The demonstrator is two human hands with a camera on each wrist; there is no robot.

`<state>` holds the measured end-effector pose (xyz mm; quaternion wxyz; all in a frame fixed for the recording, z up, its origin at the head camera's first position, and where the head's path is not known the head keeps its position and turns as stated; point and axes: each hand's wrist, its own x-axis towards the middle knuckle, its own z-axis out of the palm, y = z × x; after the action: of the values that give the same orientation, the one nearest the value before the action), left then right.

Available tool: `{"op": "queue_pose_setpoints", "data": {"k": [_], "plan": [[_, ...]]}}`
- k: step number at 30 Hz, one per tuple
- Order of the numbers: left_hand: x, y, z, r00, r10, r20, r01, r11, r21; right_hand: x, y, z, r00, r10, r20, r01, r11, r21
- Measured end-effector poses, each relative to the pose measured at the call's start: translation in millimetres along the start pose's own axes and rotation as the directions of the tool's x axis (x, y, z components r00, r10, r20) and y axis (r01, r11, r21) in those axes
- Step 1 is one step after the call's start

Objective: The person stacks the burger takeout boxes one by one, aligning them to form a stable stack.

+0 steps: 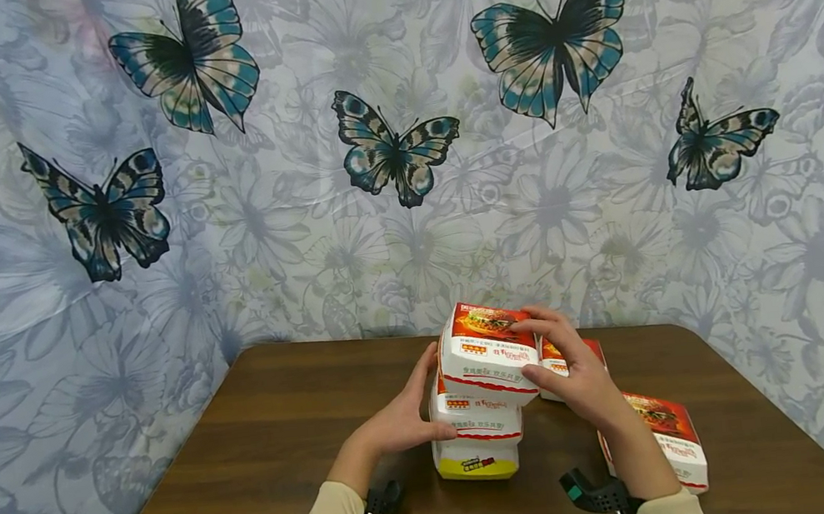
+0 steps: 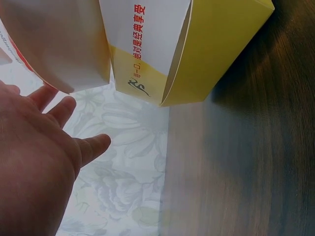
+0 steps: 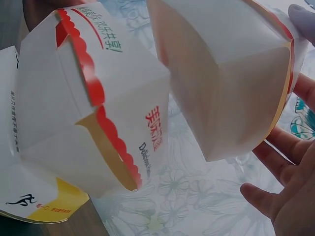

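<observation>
Three white burger boxes with red printing stand one above another near the table's middle. My right hand (image 1: 566,362) holds the top box (image 1: 494,361), thumb on its front and fingers over its right side. In the right wrist view a gap separates this tilted box (image 3: 221,93) from the middle box (image 3: 118,78). Beside the stack's left side is my left hand (image 1: 402,417), fingers fairly straight and spread, thumb at the front of the middle box (image 1: 477,418). The bottom box (image 1: 474,460) shows a yellow lower part and rests on the table.
Another burger box (image 1: 554,359) stands behind my right hand. One more box (image 1: 672,439) lies at the right, partly behind my right forearm. The brown wooden table (image 1: 252,458) ends at a wall covering (image 1: 307,260) with butterflies.
</observation>
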<state>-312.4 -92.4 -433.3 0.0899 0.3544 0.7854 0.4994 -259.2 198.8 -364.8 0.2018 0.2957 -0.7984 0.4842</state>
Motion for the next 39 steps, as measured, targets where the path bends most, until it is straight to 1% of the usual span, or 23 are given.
{"op": "queue_pose_setpoints", "data": {"k": [3,8,14,18,22,29,32,39], "plan": [[0.4,-0.7,0.2,1.0,0.008,-0.004,-0.008,1.0,0.002,1,1,2,1.0,-0.003,0.006,0.003,1.0,0.016],[0.1,0.6,1.6,1.0,-0.013,-0.01,0.013,1.0,-0.011,1,4,5,1.0,0.002,0.02,-0.002,0.999,0.035],[-0.5,4.3,3.1,0.998,-0.049,-0.03,0.049,0.999,-0.017,1,6,8,0.999,0.023,0.035,-0.024,0.999,0.027],[-0.1,3.7,3.3,0.998,-0.057,-0.028,0.056,0.998,-0.017,1,9,10,0.999,0.024,0.043,-0.025,0.999,0.023],[0.7,2.8,2.9,0.999,-0.036,-0.02,0.036,0.999,-0.019,1,12,12,0.999,0.019,0.048,-0.021,0.999,0.032],[3.3,2.9,3.4,0.999,0.04,-0.021,-0.041,0.998,-0.038,1,12,17,0.997,0.033,0.073,-0.037,0.998,0.052],[3.8,2.4,4.1,0.999,0.05,-0.023,-0.05,0.998,-0.031,1,12,19,0.996,0.039,0.076,-0.044,0.997,0.066],[3.4,1.2,4.7,0.999,0.04,-0.023,-0.041,0.999,-0.022,1,11,20,0.998,0.037,0.06,-0.041,0.996,0.077]]}}
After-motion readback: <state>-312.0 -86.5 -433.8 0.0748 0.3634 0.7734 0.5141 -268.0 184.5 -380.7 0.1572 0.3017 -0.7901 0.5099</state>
